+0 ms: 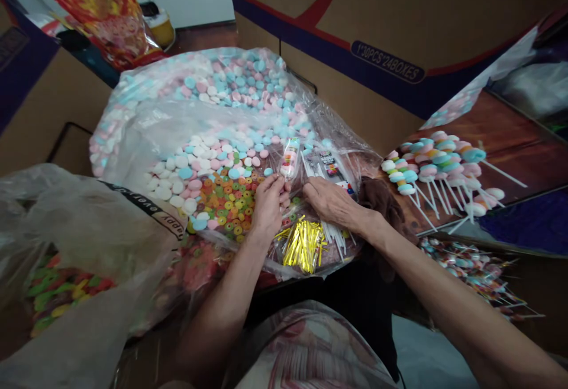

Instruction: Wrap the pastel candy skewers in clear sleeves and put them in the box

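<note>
Candy lay in heaps before the person, and the left hand [268, 202] pinched the lower end of a wrapped candy stick [289, 161] between thumb and fingertips, holding it upright over the edge of the big clear bag [146, 122] of pink, blue and white discs. The right hand [331, 199] lay palm down just beside it, fingers pointing toward the left hand and resting on a bundle of white sticks [337, 234]; whether it gripped anything could not be told. Gold twist ties [304, 246] lay just below and between the two hands, and coloured ring candies [226, 202] sat beside the left hand. Off to the right, finished candy skewers [439, 167] were piled on a brown surface, well apart from the hands. A cardboard box [377, 22] stood behind the bag.
</note>
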Motion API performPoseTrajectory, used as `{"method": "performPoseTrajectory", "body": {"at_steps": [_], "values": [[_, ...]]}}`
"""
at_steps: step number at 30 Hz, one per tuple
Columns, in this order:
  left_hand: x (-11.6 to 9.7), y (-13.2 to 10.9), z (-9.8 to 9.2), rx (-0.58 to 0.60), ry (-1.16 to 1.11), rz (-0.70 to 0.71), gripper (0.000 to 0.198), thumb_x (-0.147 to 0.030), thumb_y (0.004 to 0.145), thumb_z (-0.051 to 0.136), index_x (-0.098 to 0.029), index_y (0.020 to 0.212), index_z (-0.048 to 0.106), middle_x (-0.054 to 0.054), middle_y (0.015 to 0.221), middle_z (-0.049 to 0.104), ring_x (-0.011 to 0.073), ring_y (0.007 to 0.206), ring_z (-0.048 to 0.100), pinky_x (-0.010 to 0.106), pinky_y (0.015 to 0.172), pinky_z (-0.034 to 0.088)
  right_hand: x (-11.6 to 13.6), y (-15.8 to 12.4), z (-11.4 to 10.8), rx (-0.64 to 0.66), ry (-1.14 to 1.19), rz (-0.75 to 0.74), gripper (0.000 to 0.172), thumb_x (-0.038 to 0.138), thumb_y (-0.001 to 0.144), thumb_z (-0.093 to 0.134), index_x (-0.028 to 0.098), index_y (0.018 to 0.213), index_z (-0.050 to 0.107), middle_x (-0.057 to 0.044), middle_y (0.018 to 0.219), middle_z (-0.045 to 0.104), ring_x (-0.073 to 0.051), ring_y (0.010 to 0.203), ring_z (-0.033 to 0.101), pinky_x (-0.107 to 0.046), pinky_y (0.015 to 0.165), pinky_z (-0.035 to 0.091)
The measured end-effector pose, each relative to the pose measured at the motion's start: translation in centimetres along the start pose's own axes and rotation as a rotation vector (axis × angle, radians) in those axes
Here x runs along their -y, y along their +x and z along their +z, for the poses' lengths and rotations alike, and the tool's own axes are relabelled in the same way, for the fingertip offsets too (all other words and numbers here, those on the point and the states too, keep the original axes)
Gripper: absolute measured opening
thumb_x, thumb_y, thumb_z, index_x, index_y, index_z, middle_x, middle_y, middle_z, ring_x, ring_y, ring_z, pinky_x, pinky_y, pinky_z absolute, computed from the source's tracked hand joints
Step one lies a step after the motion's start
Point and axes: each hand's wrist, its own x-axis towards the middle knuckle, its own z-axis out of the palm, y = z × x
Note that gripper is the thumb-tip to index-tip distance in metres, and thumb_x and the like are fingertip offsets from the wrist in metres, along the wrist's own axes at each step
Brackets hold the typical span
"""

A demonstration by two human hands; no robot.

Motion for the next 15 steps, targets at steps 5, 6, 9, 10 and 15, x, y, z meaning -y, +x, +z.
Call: {"method": "performPoseTrajectory", "body": {"at_steps": [5,6,9,10,15], "values": [[0.0,0.0,0.0,0.0,-0.002,-0.014,0.024,-0.024,0.069,0.07,-0.017,0.073,0.048,-0.005,0.061,0.052,0.0002,0.041,0.028,0.014,0.04,0.017,-0.5,-0.7,0.0,-0.039,0.221,0.1,0.017,0.008,0.091,0.038,0.018,0.091,0.052,-0.005,0.083,0.058,-0.017,0.068,0.045,-0.029,0.062,0.031],[0.0,0.1,-0.1,0.001,-0.005,-0.012,0.024,-0.024,0.069,0.07,-0.017,0.073,0.048,-0.005,0.061,0.052,0.0002,0.041,0.028,0.014,0.04,0.017,-0.6,-0.8,0.0,-0.059,0.273,0.124,0.016,0.01,0.092,0.038,0.019,0.091,0.052,-0.004,0.082,0.058,-0.017,0.068,0.045,-0.029,0.062,0.031],[-0.1,0.1,-0.2,0.004,-0.003,-0.004,0.025,-0.024,0.069,0.071,-0.017,0.073,0.048,-0.005,0.061,0.051,0.0004,0.041,0.028,0.014,0.04,0.017,-0.5,-1.4,-0.4,-0.206,0.461,0.215,0.016,0.017,0.094,0.042,0.019,0.088,0.056,-0.004,0.081,0.057,-0.016,0.072,0.05,-0.029,0.067,0.037],[-0.1,0.1,-0.1,0.008,0.005,-0.002,0.025,-0.025,0.069,0.071,-0.018,0.073,0.047,-0.005,0.061,0.052,0.0004,0.041,0.028,0.014,0.04,0.017,-0.3,-1.6,-0.6,-0.279,0.547,0.265,0.016,0.02,0.094,0.045,0.02,0.085,0.058,-0.003,0.08,0.058,-0.016,0.074,0.051,-0.029,0.07,0.038],[0.6,-0.6,0.7,0.073,0.068,0.003,0.023,-0.028,0.073,0.068,-0.019,0.082,0.048,-0.005,0.064,0.054,0.0007,0.041,0.028,0.015,0.04,0.017,2.4,-2.3,-0.9,-0.538,1.189,0.638,0.018,0.035,0.083,0.066,0.019,0.075,0.063,0.003,0.063,0.054,-0.01,0.053,0.044,-0.025,0.052,0.034]]}}
